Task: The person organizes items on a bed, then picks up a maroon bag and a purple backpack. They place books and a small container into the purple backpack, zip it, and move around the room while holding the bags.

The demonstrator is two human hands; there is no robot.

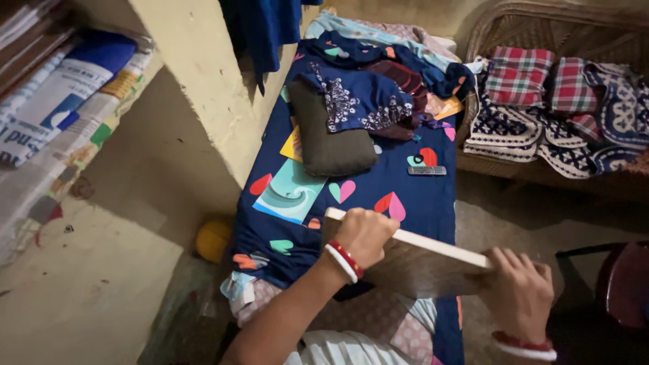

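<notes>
Dim yellow walls close in on a narrow bed (412, 192) under a navy sheet printed with hearts, and above its near end you hold a wooden board (416, 260) tilted, one thin edge up. Your left hand (362, 236) wraps its left end and your right hand (520, 294) its right end, fingers curled tight on the wood so it stays level between them. Beyond lie a dark olive cushion (331, 135), rumpled blue cloth (358, 98), and folded checked cloths (534, 78) on a cane seat.
</notes>
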